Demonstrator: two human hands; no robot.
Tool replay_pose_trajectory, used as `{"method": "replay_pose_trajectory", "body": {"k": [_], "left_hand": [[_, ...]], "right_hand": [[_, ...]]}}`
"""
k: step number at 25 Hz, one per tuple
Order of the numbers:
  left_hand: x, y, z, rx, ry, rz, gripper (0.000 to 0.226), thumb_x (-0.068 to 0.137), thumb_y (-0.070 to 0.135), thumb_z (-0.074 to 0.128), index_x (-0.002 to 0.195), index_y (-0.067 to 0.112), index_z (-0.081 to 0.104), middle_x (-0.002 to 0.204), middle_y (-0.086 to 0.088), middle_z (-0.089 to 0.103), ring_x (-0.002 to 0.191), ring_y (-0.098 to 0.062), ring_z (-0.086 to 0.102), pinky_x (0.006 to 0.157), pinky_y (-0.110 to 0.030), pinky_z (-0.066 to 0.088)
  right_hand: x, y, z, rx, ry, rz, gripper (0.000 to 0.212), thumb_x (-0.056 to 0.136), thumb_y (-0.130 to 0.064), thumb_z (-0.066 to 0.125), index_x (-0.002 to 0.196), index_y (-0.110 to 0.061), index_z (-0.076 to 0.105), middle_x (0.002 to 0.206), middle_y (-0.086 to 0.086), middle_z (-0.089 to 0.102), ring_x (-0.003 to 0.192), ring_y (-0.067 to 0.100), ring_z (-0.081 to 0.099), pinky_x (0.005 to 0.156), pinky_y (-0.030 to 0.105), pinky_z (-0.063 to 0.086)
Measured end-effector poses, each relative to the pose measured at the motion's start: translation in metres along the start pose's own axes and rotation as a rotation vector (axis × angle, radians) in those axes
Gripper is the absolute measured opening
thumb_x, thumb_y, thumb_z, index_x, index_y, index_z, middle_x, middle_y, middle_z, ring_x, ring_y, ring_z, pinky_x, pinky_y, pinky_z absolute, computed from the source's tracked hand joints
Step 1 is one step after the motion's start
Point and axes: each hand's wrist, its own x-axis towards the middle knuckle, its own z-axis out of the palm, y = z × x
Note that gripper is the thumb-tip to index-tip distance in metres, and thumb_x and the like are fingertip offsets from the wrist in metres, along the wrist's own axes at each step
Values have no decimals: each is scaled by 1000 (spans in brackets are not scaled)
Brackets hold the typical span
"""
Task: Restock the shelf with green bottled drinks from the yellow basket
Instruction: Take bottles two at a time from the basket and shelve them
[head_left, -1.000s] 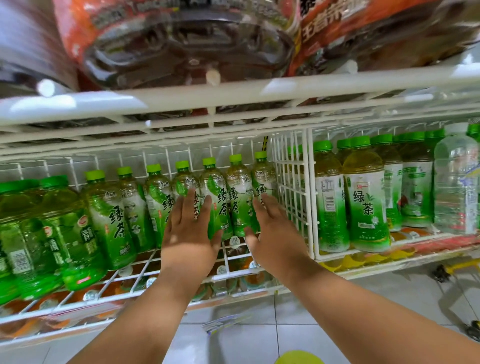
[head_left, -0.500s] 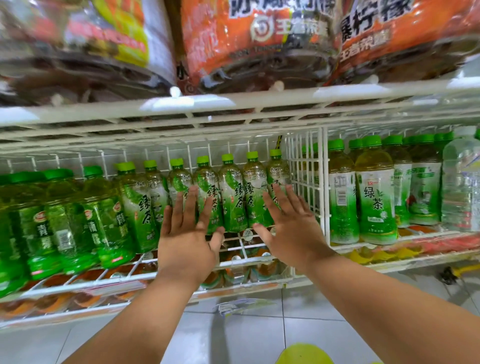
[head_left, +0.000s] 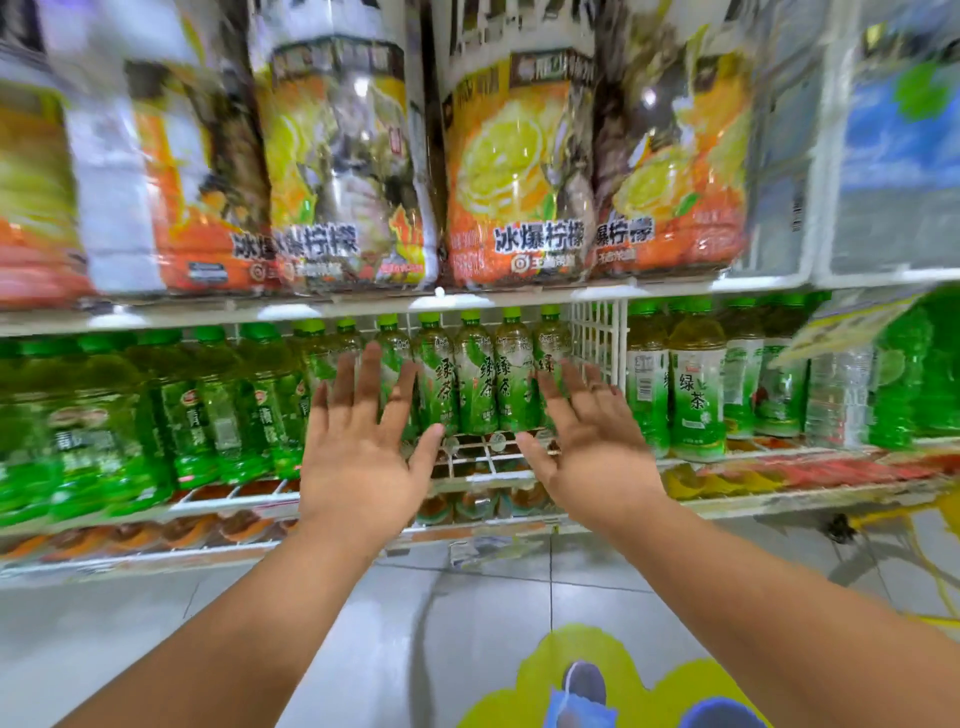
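A row of green tea bottles (head_left: 475, 379) with green caps stands at the back of the white wire shelf (head_left: 483, 457). My left hand (head_left: 358, 457) is open with fingers spread, held in front of the left end of that row and apart from it. My right hand (head_left: 592, 447) is open too, fingers spread, in front of the right end of the row. Neither hand holds anything. A yellow basket frame (head_left: 883, 519) shows only in part at the right, on the floor.
Large orange lemon-drink bottles (head_left: 514, 171) fill the shelf above. Darker green bottles (head_left: 218, 405) crowd the shelf's left part. A white wire divider (head_left: 597, 343) separates more green tea bottles (head_left: 696, 384) on the right. A yellow floor sticker (head_left: 597, 680) lies on the grey tiles below.
Both hands have drawn back from the bottles they were touching and spread open. The view has tilted up, showing the upper shelf.
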Motion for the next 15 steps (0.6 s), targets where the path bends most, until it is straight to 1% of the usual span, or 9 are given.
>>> {"method": "replay_pose_trajectory", "body": {"k": [3, 4, 6, 9, 13, 15], "left_hand": [[-34, -2, -42, -43, 50, 7, 75, 97, 65, 25, 160, 26, 23, 168, -15, 18, 154, -37, 14, 124, -55, 12], [-48, -2, -54, -49, 54, 25, 74, 97, 63, 29, 160, 23, 29, 166, -17, 22, 153, -37, 17, 123, -56, 15], [-83, 1, -93, -78, 67, 63, 73, 98, 60, 35, 159, 20, 32, 168, -15, 18, 155, -36, 14, 123, -56, 16], [-115, 5, -144, -118, 66, 40, 72, 98, 59, 37, 159, 21, 32, 169, -12, 13, 156, -33, 10, 123, -56, 16], [-127, 8, -225, -132, 64, 22, 74, 98, 63, 30, 160, 23, 28, 170, -9, 10, 156, -31, 8, 124, -54, 13], [-128, 5, -260, -143, 74, 11, 75, 98, 65, 24, 161, 26, 23, 171, -7, 5, 157, -30, 5, 125, -53, 11]], "right_hand": [[-36, -11, -38, 75, 91, 10, 79, 99, -67, 24, 164, -25, 11, 172, 6, 5, 158, 29, 2, 128, 47, 9], [-49, -16, -49, 107, 108, 18, 81, 98, -68, 23, 164, -22, 15, 171, 8, 10, 158, 30, 4, 127, 50, 12], [-84, -25, -81, 176, 97, 32, 83, 95, -68, 18, 163, -20, 18, 171, 7, 10, 158, 30, 4, 126, 51, 14], [-125, -34, -125, 193, 103, 37, 83, 95, -68, 16, 164, -21, 18, 171, 5, 8, 158, 28, 0, 127, 50, 11], [-163, -38, -187, 128, 127, 30, 83, 95, -68, 16, 164, -23, 11, 172, 3, -1, 158, 26, -7, 128, 48, 8], [-177, -40, -218, 117, 139, 26, 84, 94, -70, 16, 164, -25, 7, 172, 1, -6, 158, 24, -10, 128, 48, 6]]}}
